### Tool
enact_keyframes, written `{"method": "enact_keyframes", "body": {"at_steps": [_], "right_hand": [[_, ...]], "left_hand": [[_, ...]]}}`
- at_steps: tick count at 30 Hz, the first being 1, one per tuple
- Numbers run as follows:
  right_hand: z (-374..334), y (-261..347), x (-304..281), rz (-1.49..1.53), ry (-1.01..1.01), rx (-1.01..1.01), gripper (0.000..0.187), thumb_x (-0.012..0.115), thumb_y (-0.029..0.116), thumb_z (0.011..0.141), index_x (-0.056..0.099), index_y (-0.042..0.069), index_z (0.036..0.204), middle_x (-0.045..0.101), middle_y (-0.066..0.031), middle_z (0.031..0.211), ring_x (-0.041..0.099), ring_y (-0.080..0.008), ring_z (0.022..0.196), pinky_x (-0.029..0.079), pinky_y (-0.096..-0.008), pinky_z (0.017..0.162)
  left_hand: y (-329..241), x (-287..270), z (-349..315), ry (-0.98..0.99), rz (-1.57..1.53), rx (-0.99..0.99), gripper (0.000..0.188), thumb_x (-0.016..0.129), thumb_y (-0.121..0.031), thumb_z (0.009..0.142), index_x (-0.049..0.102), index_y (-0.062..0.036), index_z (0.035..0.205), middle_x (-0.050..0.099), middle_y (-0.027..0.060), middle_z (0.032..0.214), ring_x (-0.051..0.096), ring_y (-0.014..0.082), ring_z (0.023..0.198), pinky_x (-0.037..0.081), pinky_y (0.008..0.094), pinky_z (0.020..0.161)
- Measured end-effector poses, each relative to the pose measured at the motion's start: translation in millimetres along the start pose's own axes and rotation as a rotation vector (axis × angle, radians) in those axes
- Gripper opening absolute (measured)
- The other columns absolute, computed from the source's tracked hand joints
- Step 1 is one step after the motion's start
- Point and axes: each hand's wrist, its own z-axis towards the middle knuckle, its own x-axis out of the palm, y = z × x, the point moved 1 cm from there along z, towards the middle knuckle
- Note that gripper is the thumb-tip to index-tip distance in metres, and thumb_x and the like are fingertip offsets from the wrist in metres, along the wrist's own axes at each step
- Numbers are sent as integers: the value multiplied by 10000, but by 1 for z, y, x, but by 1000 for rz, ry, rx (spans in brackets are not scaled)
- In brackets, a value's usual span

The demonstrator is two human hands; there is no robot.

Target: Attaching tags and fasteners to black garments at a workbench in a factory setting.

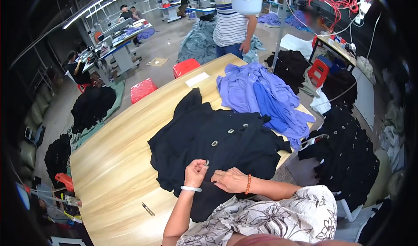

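Note:
A black garment (187, 124) lies spread over the wooden table in front of me, with several large pale-rimmed buttons (214, 143) in a row on it. At the row's near end, my left hand (197, 172) pinches a button (207, 163) between thumb and fingertips. My right hand (229, 180) is closed just to the right of it, its bent fingers pinching the garment's cloth. What lies beneath those fingers is partly hidden. Left of the garment, a small pair of thread snips (148, 209) rests on the bare wood.
A heap of purple garments (261, 91) covers the table's far right. Two red stools (143, 90) stand at its far edge, near a white paper (197, 79). Black garments (344, 154) hang at my right. Someone in a striped shirt (230, 24) stands beyond the table.

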Motion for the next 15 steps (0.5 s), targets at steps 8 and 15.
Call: {"method": "enact_keyframes", "body": {"at_steps": [8,15], "right_hand": [[4,-3,2,61,-18,62,93,599,106,863,565,51,930,578,-135,860,628,-347,712,494,-451,601],[4,-1,1,-33,-45,98,209,635,83,802,561,60,995,607,-124,875,642,-330,714,515,-443,639]], "left_hand": [[-7,0,13,11,-345,-219,204,746,-23,798,658,-8,981,666,30,784,580,69,611,463,199,536],[-23,7,-26,96,-494,-153,109,706,5,812,682,4,918,694,38,815,620,64,675,486,201,597]]}}
